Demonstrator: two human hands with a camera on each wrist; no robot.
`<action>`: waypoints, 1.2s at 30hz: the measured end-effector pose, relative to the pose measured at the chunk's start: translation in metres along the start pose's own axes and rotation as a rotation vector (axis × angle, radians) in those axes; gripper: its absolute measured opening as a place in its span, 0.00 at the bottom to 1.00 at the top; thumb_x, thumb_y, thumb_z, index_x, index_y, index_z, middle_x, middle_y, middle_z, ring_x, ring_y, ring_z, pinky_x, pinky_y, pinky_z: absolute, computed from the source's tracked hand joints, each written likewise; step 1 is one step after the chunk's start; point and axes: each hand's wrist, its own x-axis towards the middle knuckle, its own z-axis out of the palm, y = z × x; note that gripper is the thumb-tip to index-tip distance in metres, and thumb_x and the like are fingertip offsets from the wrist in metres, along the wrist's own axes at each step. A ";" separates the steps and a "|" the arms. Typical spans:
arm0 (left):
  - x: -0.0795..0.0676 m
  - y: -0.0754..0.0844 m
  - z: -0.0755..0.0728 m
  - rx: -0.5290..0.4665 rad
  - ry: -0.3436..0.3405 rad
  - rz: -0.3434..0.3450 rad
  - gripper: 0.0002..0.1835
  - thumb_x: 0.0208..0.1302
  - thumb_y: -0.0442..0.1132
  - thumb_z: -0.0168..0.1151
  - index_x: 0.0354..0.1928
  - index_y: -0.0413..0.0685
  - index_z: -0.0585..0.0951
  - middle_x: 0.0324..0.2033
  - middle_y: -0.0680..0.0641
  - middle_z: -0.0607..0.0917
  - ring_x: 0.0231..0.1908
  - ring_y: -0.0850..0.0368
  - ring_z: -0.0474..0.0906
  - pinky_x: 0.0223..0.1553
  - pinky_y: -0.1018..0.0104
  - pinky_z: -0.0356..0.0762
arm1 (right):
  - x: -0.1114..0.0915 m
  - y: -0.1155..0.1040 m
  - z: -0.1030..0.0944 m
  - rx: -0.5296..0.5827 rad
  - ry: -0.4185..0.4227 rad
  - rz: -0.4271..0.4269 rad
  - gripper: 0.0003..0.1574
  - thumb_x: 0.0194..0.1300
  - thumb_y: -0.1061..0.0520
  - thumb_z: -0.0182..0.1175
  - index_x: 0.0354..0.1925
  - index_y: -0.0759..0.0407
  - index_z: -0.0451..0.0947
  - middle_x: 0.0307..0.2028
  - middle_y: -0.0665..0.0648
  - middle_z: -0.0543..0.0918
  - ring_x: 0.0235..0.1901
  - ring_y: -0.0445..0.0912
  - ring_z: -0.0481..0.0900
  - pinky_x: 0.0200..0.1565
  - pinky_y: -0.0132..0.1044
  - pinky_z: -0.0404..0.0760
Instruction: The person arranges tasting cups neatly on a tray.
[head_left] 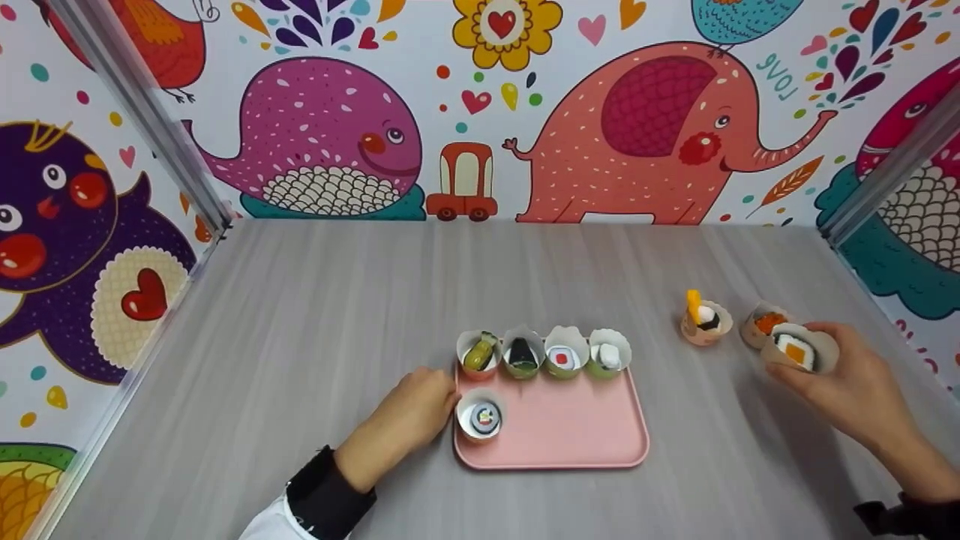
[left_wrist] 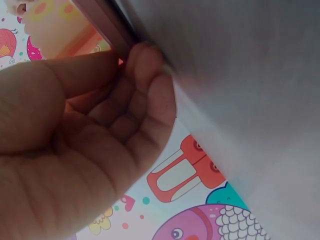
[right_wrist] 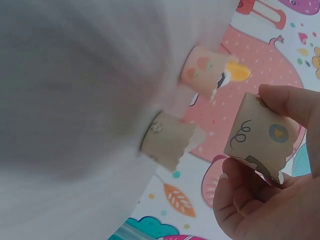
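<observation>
My right hand (head_left: pixel 862 382) grips a paper baking cup (head_left: pixel 823 351) between thumb and fingers, lifted off the table. Inside it sits a toy sushi roll (head_left: pixel 793 352) with an orange centre. The right wrist view shows this cup (right_wrist: pixel 262 135) from the side, with a star print. At the left edge of a pink tray (head_left: pixel 562 435), my left hand (head_left: pixel 424 401) pinches the rim; its curled fingers (left_wrist: pixel 155 95) show in the left wrist view. Several cups line the tray's back edge, including one with a green-yellow piece (head_left: pixel 480 352). Another cup (head_left: pixel 480 416) stands at front left.
Right of the tray stand a cup with a yellow-topped sushi piece (head_left: pixel 703 319) and a cup with orange filling (head_left: pixel 766 322), the latter just behind the held cup. Printed cartoon panels (head_left: pixel 337 135) wall the grey table (head_left: pixel 337 300) at the back and sides.
</observation>
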 end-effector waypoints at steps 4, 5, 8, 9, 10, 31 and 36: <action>0.000 0.000 0.001 -0.003 -0.007 -0.015 0.19 0.66 0.29 0.67 0.16 0.44 0.78 0.21 0.40 0.82 0.26 0.42 0.82 0.27 0.47 0.76 | -0.002 -0.008 0.002 -0.006 -0.004 -0.041 0.53 0.61 0.47 0.77 0.67 0.75 0.60 0.56 0.81 0.72 0.47 0.70 0.72 0.45 0.63 0.79; 0.000 0.000 0.001 -0.002 -0.007 -0.016 0.19 0.66 0.29 0.67 0.16 0.44 0.78 0.21 0.40 0.83 0.26 0.42 0.83 0.27 0.46 0.77 | -0.002 -0.010 0.002 -0.003 -0.012 -0.048 0.54 0.61 0.46 0.77 0.67 0.75 0.60 0.57 0.81 0.71 0.47 0.70 0.72 0.46 0.64 0.79; 0.001 0.000 0.001 0.000 -0.007 -0.015 0.18 0.66 0.29 0.67 0.16 0.44 0.78 0.21 0.40 0.83 0.27 0.41 0.83 0.27 0.46 0.77 | -0.004 -0.016 0.003 0.016 -0.037 -0.067 0.55 0.62 0.46 0.76 0.68 0.75 0.59 0.59 0.82 0.70 0.50 0.72 0.71 0.51 0.71 0.76; 0.001 0.000 0.001 -0.001 -0.007 -0.016 0.18 0.66 0.29 0.67 0.17 0.44 0.78 0.21 0.40 0.83 0.27 0.41 0.83 0.27 0.46 0.77 | -0.005 -0.018 0.003 0.025 -0.049 -0.072 0.55 0.62 0.45 0.76 0.69 0.75 0.59 0.61 0.83 0.70 0.52 0.72 0.71 0.53 0.73 0.74; 0.001 0.000 0.001 -0.001 -0.007 -0.017 0.18 0.66 0.29 0.67 0.17 0.44 0.78 0.22 0.40 0.83 0.27 0.41 0.83 0.28 0.46 0.77 | -0.005 -0.019 0.003 0.035 -0.063 -0.077 0.56 0.62 0.45 0.76 0.69 0.75 0.58 0.62 0.82 0.69 0.53 0.73 0.70 0.54 0.74 0.73; 0.000 0.001 0.001 0.023 0.002 -0.017 0.19 0.65 0.29 0.67 0.16 0.44 0.76 0.21 0.39 0.83 0.26 0.39 0.83 0.27 0.44 0.77 | -0.026 -0.063 0.037 0.110 -0.075 -0.209 0.47 0.56 0.53 0.80 0.65 0.67 0.67 0.59 0.74 0.78 0.52 0.66 0.77 0.55 0.69 0.75; 0.000 0.001 0.001 0.020 0.002 -0.026 0.19 0.66 0.29 0.67 0.16 0.45 0.76 0.21 0.39 0.83 0.27 0.39 0.83 0.27 0.44 0.77 | -0.032 -0.075 0.045 0.152 -0.103 -0.222 0.48 0.57 0.52 0.80 0.67 0.65 0.67 0.62 0.71 0.78 0.55 0.64 0.77 0.56 0.68 0.75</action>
